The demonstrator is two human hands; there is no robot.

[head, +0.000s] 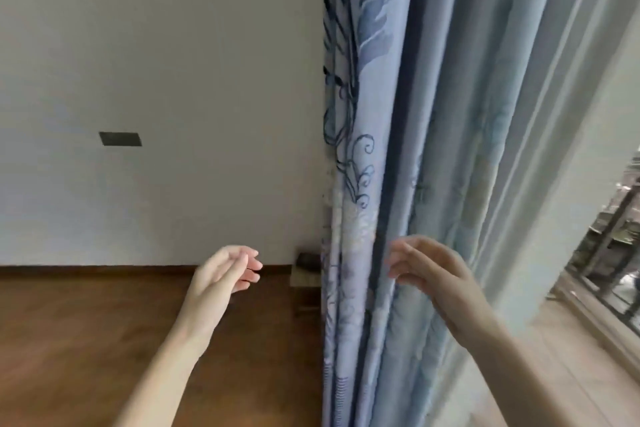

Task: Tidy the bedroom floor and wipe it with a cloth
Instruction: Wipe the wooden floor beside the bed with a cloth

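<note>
Both hands empty, fingers loosely curled. Right hand (426, 267) is nearer the curtain (408, 149), whose folds hang vertically just beyond it; left hand (225, 270) hovers over the wooden floor (86, 340). No cloth visible.

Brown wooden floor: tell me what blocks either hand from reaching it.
Nothing visible blocks the left hand; bare brown wooden floor lies below it. The right hand is in front of the blue floral curtain, which hangs over the floor there. A small box-like object sits by the wall. No cloth is visible.
</note>
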